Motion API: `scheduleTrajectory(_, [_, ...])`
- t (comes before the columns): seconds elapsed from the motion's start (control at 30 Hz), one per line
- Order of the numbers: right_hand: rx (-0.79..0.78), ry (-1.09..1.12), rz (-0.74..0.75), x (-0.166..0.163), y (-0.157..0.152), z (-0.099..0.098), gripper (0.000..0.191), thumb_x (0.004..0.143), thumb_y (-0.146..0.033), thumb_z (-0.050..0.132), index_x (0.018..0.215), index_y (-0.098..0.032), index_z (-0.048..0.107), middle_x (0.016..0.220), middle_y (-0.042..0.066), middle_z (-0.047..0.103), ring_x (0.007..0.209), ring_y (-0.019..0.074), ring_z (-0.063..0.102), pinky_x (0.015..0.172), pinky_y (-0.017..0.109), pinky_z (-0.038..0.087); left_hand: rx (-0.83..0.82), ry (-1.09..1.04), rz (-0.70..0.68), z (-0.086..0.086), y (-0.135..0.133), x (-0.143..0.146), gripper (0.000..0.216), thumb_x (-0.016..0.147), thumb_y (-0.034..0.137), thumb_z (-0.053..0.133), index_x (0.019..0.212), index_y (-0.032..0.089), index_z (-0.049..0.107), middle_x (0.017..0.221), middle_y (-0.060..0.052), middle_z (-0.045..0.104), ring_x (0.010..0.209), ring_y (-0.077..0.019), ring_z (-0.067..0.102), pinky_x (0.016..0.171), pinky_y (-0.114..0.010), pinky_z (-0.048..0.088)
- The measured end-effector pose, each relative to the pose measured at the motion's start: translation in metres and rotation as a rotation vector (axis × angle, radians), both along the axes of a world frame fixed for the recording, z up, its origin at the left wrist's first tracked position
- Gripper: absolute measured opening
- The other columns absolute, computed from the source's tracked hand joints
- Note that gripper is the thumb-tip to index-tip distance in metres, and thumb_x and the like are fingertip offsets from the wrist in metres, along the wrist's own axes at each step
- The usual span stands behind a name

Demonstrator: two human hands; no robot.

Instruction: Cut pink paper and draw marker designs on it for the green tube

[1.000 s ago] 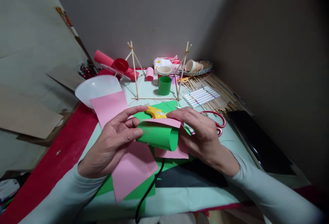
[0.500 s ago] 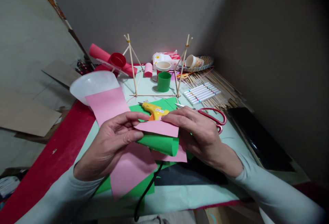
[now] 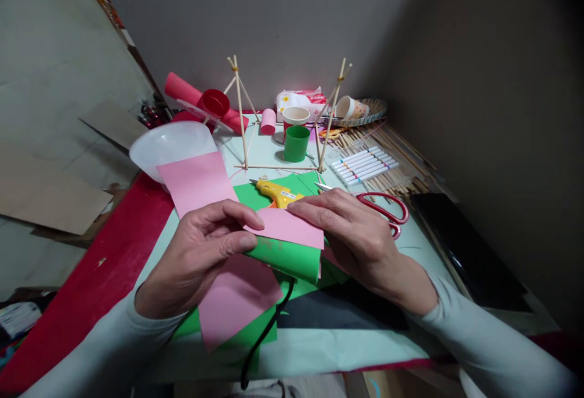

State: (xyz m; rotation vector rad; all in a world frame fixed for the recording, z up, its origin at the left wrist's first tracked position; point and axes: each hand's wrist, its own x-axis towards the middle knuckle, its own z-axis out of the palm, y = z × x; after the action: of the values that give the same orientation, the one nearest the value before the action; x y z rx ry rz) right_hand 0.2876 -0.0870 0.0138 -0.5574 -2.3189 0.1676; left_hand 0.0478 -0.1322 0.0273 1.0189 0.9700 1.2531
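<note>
Between my hands is a green paper tube (image 3: 287, 257) with a strip of pink paper (image 3: 287, 226) laid over its upper side. My left hand (image 3: 201, 252) pinches the left end of both between thumb and fingers. My right hand (image 3: 360, 240) grips the right side, its fingers pressed on the pink strip and its thumb hidden behind. Just beyond lies a yellow glue gun (image 3: 276, 192) on green paper (image 3: 246, 196). Red-handled scissors (image 3: 404, 210) lie partly behind my right hand. Pink sheets (image 3: 237, 300) and black paper (image 3: 342, 308) lie beneath.
A stick frame (image 3: 241, 118) stands at the back around a green cup (image 3: 296, 144). White markers (image 3: 365, 165) and wooden sticks (image 3: 401, 148) lie to the right, near a black glossy slab (image 3: 465, 252). At left are a white plastic bowl (image 3: 168, 145) and red tubes (image 3: 182, 89). A black cord (image 3: 262, 337) crosses the front.
The pink strip now lies flatter against the green tube, and the tube has tilted slightly. My left fingers have moved onto the strip's edge. The whole view has shifted a little.
</note>
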Motion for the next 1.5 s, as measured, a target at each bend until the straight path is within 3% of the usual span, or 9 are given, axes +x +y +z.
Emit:
scheduleTrajectory(0.1, [0.013,-0.004,0.006,-0.001,0.001,0.001,0.042,0.095,-0.005,0.05,0.135,-0.015,0.058,0.121,0.014,0.074,0.099,0.0243,0.067,0.083,0.039,0.056,-0.037,-0.051,0.033,0.0,0.002,0.0,0.013,0.07,0.025,0.093,0.077,0.022,0.083,0.076,0.0,0.07,0.068,-0.0092,0.061,0.063,-0.013,0.053])
scheduleTrajectory(0.27, [-0.072,0.06,0.041,-0.003,-0.003,0.006,0.043,0.092,-0.011,0.049,0.133,-0.017,0.057,0.123,0.012,0.075,0.11,0.0243,0.071,0.098,0.042,0.056,-0.1,-0.125,0.079,0.004,0.004,0.003,0.018,0.067,0.029,0.095,0.075,0.02,0.081,0.076,-0.002,0.069,0.068,-0.0113,0.061,0.063,-0.016,0.055])
scheduleTrajectory(0.47, [-0.229,0.118,0.019,-0.005,-0.006,0.007,0.028,0.103,-0.023,0.057,0.128,-0.016,0.064,0.125,0.011,0.076,0.112,0.0198,0.073,0.093,0.031,0.059,-0.134,-0.107,0.156,0.006,0.003,0.007,0.023,0.059,0.028,0.098,0.07,0.019,0.081,0.076,-0.002,0.068,0.069,-0.0123,0.058,0.061,-0.016,0.054])
scheduleTrajectory(0.63, [-0.305,0.131,0.051,-0.008,-0.005,0.004,0.026,0.101,-0.012,0.054,0.124,-0.011,0.068,0.121,0.011,0.078,0.11,0.0162,0.074,0.095,0.025,0.056,-0.138,-0.074,0.117,0.003,0.001,0.006,0.018,0.065,0.029,0.096,0.073,0.023,0.081,0.078,-0.002,0.069,0.072,-0.0151,0.061,0.066,-0.022,0.056])
scheduleTrajectory(0.9, [-0.561,0.23,-0.015,-0.011,-0.003,-0.001,0.032,0.098,-0.009,0.051,0.117,-0.017,0.074,0.11,0.004,0.081,0.09,0.015,0.076,0.077,0.024,0.057,0.05,0.222,0.2,-0.005,-0.002,0.006,0.01,0.075,0.03,0.089,0.082,0.025,0.084,0.089,-0.005,0.077,0.083,-0.0205,0.068,0.071,-0.025,0.054])
scheduleTrajectory(1.13, [-0.751,0.295,-0.006,-0.01,0.0,-0.004,0.026,0.101,-0.021,0.055,0.118,-0.018,0.074,0.115,0.006,0.079,0.099,0.0204,0.075,0.079,0.03,0.058,0.106,0.278,0.209,-0.011,-0.001,0.007,0.007,0.075,0.031,0.09,0.078,0.026,0.085,0.082,-0.005,0.078,0.084,-0.0238,0.07,0.082,-0.031,0.056])
scheduleTrajectory(1.3, [-0.979,0.34,0.045,-0.009,-0.002,-0.006,0.032,0.104,-0.03,0.055,0.134,-0.024,0.065,0.114,0.005,0.076,0.084,0.017,0.071,0.073,0.029,0.059,0.08,0.168,0.234,-0.013,0.0,0.008,0.008,0.074,0.027,0.09,0.079,0.024,0.085,0.084,-0.004,0.078,0.084,-0.0202,0.07,0.079,-0.026,0.057])
scheduleTrajectory(1.4, [-1.12,0.456,0.229,-0.01,-0.003,-0.009,0.042,0.105,-0.031,0.049,0.147,-0.029,0.049,0.121,0.006,0.071,0.092,0.0183,0.072,0.075,0.031,0.062,0.027,-0.01,0.278,-0.011,0.003,0.01,0.01,0.072,0.024,0.091,0.078,0.024,0.084,0.082,-0.002,0.077,0.077,-0.0156,0.069,0.071,-0.022,0.057])
scheduleTrajectory(1.5, [-1.142,0.489,0.33,-0.013,-0.006,-0.011,0.048,0.103,-0.025,0.052,0.15,-0.031,0.038,0.14,0.009,0.061,0.103,0.0189,0.073,0.087,0.035,0.064,-0.046,-0.14,0.3,-0.006,0.005,0.012,0.011,0.07,0.02,0.091,0.077,0.022,0.083,0.076,-0.001,0.075,0.069,-0.0117,0.066,0.063,-0.017,0.055])
